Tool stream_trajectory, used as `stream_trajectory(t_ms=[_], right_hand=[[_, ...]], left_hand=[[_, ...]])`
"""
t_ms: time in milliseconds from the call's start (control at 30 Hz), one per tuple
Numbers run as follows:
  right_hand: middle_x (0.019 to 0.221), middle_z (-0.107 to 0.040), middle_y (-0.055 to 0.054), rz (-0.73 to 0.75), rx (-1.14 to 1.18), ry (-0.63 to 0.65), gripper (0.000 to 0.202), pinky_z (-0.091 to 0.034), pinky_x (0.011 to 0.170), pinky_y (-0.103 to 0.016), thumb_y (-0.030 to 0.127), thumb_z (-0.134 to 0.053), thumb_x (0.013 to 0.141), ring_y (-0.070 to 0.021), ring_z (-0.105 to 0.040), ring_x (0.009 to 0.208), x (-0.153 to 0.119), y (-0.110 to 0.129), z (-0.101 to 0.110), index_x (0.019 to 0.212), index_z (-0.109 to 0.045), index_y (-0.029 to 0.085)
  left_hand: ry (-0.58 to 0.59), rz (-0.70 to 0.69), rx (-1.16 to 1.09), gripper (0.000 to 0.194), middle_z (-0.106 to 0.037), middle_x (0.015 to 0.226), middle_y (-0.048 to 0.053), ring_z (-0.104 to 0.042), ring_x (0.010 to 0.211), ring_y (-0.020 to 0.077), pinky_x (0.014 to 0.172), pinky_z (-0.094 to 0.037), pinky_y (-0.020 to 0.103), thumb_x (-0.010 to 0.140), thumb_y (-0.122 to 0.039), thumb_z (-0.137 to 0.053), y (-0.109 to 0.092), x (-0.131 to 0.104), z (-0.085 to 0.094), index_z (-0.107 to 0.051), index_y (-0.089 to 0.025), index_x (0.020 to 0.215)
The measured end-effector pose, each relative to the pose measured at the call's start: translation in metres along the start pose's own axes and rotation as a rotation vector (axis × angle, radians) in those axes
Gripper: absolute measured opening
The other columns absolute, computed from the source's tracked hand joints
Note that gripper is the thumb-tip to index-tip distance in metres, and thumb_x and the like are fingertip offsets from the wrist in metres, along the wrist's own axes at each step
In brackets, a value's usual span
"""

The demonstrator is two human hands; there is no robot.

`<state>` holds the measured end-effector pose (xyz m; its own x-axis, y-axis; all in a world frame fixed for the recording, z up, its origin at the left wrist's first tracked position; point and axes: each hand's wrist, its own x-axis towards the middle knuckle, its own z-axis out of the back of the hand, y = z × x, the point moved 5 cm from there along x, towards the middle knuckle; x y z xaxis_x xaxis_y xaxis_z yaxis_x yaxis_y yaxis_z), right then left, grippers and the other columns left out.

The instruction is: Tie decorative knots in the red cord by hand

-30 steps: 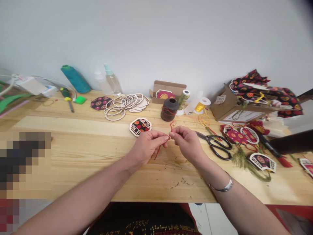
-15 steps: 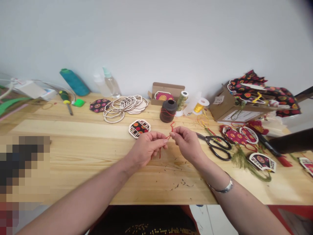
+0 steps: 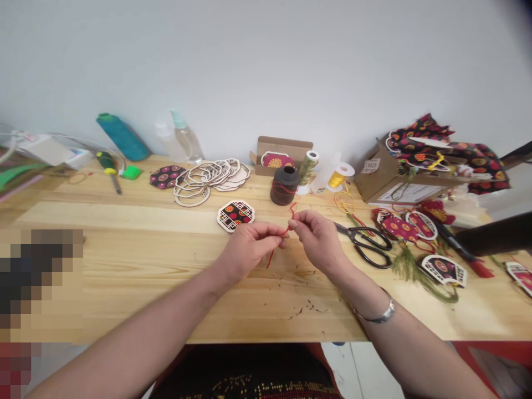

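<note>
A thin red cord (image 3: 270,258) runs between my two hands above the wooden table (image 3: 166,299). My left hand (image 3: 255,246) pinches it between thumb and fingers, and one end hangs below. With thumb and forefinger, my right hand (image 3: 313,235) grips the cord close by, where a short piece sticks up. Behind my left hand lies a patterned ornament (image 3: 235,215) with a pale lattice frame. A dark spool (image 3: 284,185) wound with red thread stands behind the hands. Black-handled scissors (image 3: 369,244) lie right of my right hand.
Wooden frames (image 3: 211,180), a small open box (image 3: 282,149) and thread spools (image 3: 308,166) line the back. A carton of fabric (image 3: 399,185) stands back right, near tasselled ornaments (image 3: 444,270). A screwdriver (image 3: 108,172) and teal cone (image 3: 123,137) are back left.
My hands still hold the cord, with their fingertips slightly shifted. Less cord hangs in view below my left hand. The whole view has moved slightly.
</note>
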<state>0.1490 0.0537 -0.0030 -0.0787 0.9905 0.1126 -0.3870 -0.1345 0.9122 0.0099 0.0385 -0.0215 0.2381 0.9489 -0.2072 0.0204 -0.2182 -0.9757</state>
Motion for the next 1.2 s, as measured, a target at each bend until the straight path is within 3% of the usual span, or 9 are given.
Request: stream_trajectory(t_ms=[133, 267, 367, 500, 667, 833, 967, 1100, 1200], right_hand=[[0.063, -0.056, 0.001, -0.023, 0.061, -0.007, 0.016, -0.035, 0.055, -0.024, 0.029, -0.052, 0.080, -0.0107, -0.046, 0.057, 0.001, 0.000, 0.004, 0.069, -0.054, 0.017], [0.061, -0.056, 0.001, -0.068, 0.147, 0.017, 0.019, -0.033, 0.051, -0.023, 0.032, -0.052, 0.081, -0.0093, -0.042, 0.052, 0.003, -0.002, 0.004, 0.068, -0.054, 0.018], [0.056, -0.051, 0.002, -0.097, 0.206, 0.032, 0.021, -0.029, 0.046, -0.022, 0.035, -0.053, 0.080, -0.0083, -0.037, 0.049, 0.003, -0.003, 0.002, 0.068, -0.054, 0.018], [0.050, -0.044, 0.006, -0.158, 0.347, 0.071, 0.023, -0.026, 0.043, -0.021, 0.037, -0.055, 0.079, -0.0069, -0.031, 0.045, 0.001, -0.003, -0.002, 0.069, -0.052, 0.017], [0.058, -0.054, 0.003, -0.240, 0.568, 0.134, 0.025, -0.024, 0.043, -0.020, 0.037, -0.060, 0.076, -0.0045, -0.032, 0.045, -0.002, -0.002, -0.010, 0.070, -0.047, 0.017], [0.057, -0.052, 0.005, -0.258, 0.566, 0.124, 0.027, -0.027, 0.044, -0.019, 0.039, -0.061, 0.074, -0.0042, -0.035, 0.045, -0.002, -0.004, -0.011, 0.070, -0.047, 0.017], [0.057, -0.047, 0.006, -0.238, 0.479, 0.109, 0.025, -0.030, 0.044, -0.019, 0.038, -0.060, 0.075, -0.0046, -0.037, 0.046, -0.001, -0.003, -0.008, 0.069, -0.047, 0.018], [0.056, -0.047, 0.005, -0.207, 0.402, 0.106, 0.022, -0.032, 0.044, -0.019, 0.036, -0.058, 0.077, -0.0053, -0.038, 0.046, -0.002, -0.001, -0.006, 0.068, -0.048, 0.018], [0.055, -0.047, 0.005, -0.193, 0.356, 0.113, 0.022, -0.033, 0.043, -0.019, 0.036, -0.057, 0.077, -0.0060, -0.039, 0.045, -0.003, -0.001, -0.008, 0.068, -0.048, 0.018]], left_hand=[[-0.114, -0.328, 0.281, 0.017, -0.072, 0.076, 0.006, -0.064, 0.067, 0.0139, 0.062, -0.050, 0.025, 0.072, -0.013, -0.058, -0.014, -0.006, -0.001, -0.071, -0.015, 0.081], [-0.162, -0.662, 0.606, 0.025, -0.072, 0.086, 0.008, -0.065, 0.075, 0.0159, 0.070, -0.051, 0.029, 0.078, -0.010, -0.051, -0.018, -0.016, -0.007, -0.071, -0.017, 0.091], [-0.130, -0.772, 0.770, 0.032, -0.070, 0.093, 0.009, -0.064, 0.081, 0.0165, 0.074, -0.051, 0.030, 0.079, -0.008, -0.048, -0.013, -0.019, -0.010, -0.068, -0.018, 0.101], [-0.090, -0.808, 0.877, 0.035, -0.069, 0.093, 0.011, -0.063, 0.082, 0.0179, 0.073, -0.050, 0.031, 0.080, -0.007, -0.045, -0.010, -0.020, -0.012, -0.066, -0.015, 0.107], [-0.050, -0.787, 0.875, 0.039, -0.068, 0.090, 0.010, -0.062, 0.079, 0.0177, 0.072, -0.049, 0.031, 0.080, -0.007, -0.044, -0.009, -0.019, -0.014, -0.063, -0.015, 0.113], [-0.037, -0.801, 0.893, 0.034, -0.067, 0.091, 0.011, -0.061, 0.076, 0.0184, 0.070, -0.049, 0.032, 0.079, -0.006, -0.044, -0.007, -0.020, -0.015, -0.066, -0.013, 0.104], [-0.138, -0.776, 0.864, 0.025, -0.061, 0.104, 0.014, -0.060, 0.089, 0.0211, 0.079, -0.050, 0.036, 0.074, -0.007, -0.049, -0.015, -0.022, -0.010, -0.065, -0.013, 0.093], [-0.404, -0.722, 0.744, 0.020, -0.047, 0.125, 0.015, -0.046, 0.118, 0.0267, 0.099, -0.038, 0.046, 0.074, -0.008, -0.051, -0.027, -0.024, 0.004, -0.058, -0.015, 0.093], [-0.384, -0.642, 0.462, 0.022, -0.045, 0.128, 0.013, -0.043, 0.123, 0.0238, 0.102, -0.036, 0.041, 0.078, -0.010, -0.050, -0.025, -0.019, 0.009, -0.055, -0.016, 0.099]])
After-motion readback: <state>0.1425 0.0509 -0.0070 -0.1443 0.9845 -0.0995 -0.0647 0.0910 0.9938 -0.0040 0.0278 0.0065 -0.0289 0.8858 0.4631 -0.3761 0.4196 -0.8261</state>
